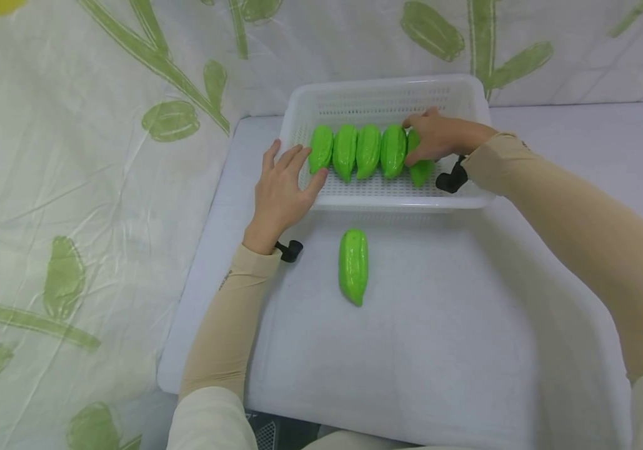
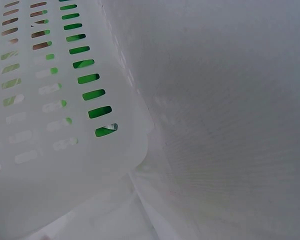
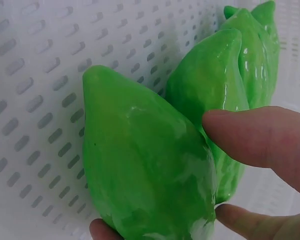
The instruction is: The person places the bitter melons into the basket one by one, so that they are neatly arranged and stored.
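Observation:
A white perforated plastic basket [image 1: 383, 202] holds a row of several glossy green ridged fruits with pointed tips. My right hand [image 1: 439, 136] is inside the basket, gripping the rightmost green fruit [image 1: 422, 174] and partly covering it. In the right wrist view, its thumb [image 3: 260, 135] and fingertips lie around that fruit [image 3: 145, 150], right beside its neighbour [image 3: 210, 70]. At the basket's left front corner, my left hand [image 1: 280, 195] spreads its fingers over the rim, close to the leftmost fruit [image 1: 321, 149]. The left wrist view shows only the basket's slotted wall [image 2: 120, 155], with green behind the slots.
One more green fruit [image 1: 353, 267] lies on the white-covered table [image 1: 439, 325] in front of the basket. A pale curtain [image 1: 102, 187] with printed green leaves hangs along the left and behind the basket.

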Motion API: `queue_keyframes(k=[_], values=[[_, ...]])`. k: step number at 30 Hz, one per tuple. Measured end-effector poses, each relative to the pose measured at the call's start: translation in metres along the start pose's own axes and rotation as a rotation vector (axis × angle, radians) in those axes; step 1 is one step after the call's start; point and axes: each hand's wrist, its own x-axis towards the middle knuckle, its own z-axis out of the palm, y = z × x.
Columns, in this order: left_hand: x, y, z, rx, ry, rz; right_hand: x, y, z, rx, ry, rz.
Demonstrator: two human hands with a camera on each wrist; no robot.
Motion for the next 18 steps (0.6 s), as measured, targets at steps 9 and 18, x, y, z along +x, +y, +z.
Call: queue_keyframes(k=[9, 18], values=[[-0.0002, -0.0009, -0.0001, -0.003, 0.000, 0.000, -0.0005, -0.0021, 0.0018, 0.007, -0.003, 0.012], [0.0004, -0.0021, -0.0001, -0.004, -0.001, -0.001, -0.0049, -0.0019, -0.0016, -0.019, 0.025, 0.038]])
